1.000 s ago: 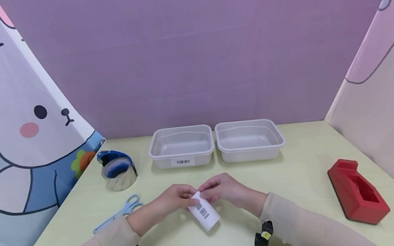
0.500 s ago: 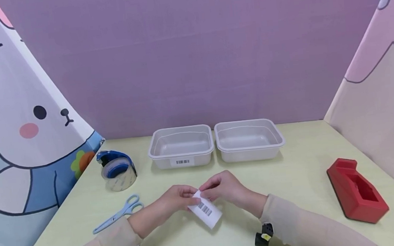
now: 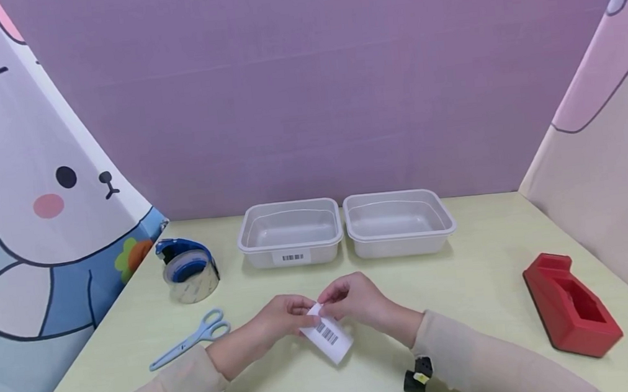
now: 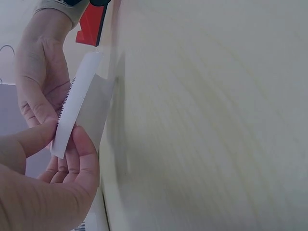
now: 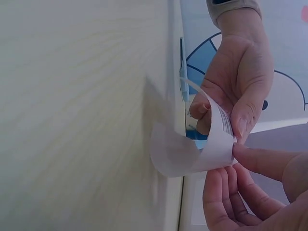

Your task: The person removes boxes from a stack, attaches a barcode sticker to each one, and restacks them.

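Observation:
A curled white strip of barcode labels (image 3: 334, 347) hangs between both hands, just above the table. My left hand (image 3: 286, 314) pinches its upper left edge, thumb on the printed face and fingers behind. At the top corner, my right hand (image 3: 356, 296) pinches the paper between thumb and index finger. In the left wrist view, the paper (image 4: 81, 103) is seen nearly edge-on with a second layer bending away behind it. The right wrist view shows the strip (image 5: 219, 144) curving into a loop, with my right thumb at its edge and the left fingertips close by.
Two white plastic containers (image 3: 292, 257) (image 3: 401, 247) stand side by side at the back; the left one bears a barcode label. A blue tape dispenser with clear tape (image 3: 195, 287) and light blue scissors (image 3: 184, 345) lie left. A red tape dispenser (image 3: 573, 310) sits right.
The lower end of the label strip has swung slightly to the right. My right hand has risen a little at the corner, while the left hand keeps its grip nearly in place.

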### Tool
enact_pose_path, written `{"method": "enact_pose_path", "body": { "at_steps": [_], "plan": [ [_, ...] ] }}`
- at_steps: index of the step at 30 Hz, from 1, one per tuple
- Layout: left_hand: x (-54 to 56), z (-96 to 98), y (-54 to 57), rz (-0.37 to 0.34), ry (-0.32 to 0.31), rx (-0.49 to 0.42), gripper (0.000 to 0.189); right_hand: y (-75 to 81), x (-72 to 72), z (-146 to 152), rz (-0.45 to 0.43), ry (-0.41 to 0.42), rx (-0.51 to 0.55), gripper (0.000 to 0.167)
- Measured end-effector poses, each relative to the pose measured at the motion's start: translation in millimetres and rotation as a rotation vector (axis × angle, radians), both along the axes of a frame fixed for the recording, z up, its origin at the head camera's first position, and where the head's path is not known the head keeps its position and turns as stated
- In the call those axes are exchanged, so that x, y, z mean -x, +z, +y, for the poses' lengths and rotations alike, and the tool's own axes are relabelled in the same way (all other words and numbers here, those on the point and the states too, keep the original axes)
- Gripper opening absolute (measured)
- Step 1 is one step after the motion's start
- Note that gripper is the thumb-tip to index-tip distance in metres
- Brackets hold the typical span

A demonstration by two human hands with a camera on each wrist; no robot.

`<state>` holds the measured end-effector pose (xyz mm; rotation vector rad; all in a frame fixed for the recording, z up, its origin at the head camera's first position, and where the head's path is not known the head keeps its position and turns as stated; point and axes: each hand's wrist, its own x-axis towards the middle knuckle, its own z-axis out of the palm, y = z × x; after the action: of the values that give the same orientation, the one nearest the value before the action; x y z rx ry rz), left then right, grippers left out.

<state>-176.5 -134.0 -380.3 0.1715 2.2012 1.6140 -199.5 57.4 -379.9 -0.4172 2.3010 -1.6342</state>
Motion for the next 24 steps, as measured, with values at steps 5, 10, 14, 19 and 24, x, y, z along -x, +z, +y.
{"method": "enact_pose_path", "body": {
  "at_steps": [5, 10, 14, 19, 24],
  "plan": [
    [3.3, -3.0, -2.4, -0.015, -0.016, 0.005, 0.031, -1.2, 1.4, -4, 0.011, -0.007, -0.023, 0.015],
    [8.9, -6.9, -7.1, -0.034, -0.02, 0.044, 0.03, -3.4, 2.2, -8, 0.003, 0.001, -0.036, 0.012],
    [11.6, -9.0, -10.2, -0.042, -0.011, 0.05, 0.031, -4.2, 1.5, -9, 0.001, 0.0, -0.052, 0.011],
    [12.8, -10.0, -13.1, -0.048, -0.037, -0.011, 0.032, -3.2, 2.0, -9, 0.043, -0.021, -0.095, 0.015],
    [10.7, -8.6, -13.0, -0.034, -0.017, -0.025, 0.031, -1.7, 1.3, -8, 0.061, -0.028, -0.112, 0.018]
  ]
}}
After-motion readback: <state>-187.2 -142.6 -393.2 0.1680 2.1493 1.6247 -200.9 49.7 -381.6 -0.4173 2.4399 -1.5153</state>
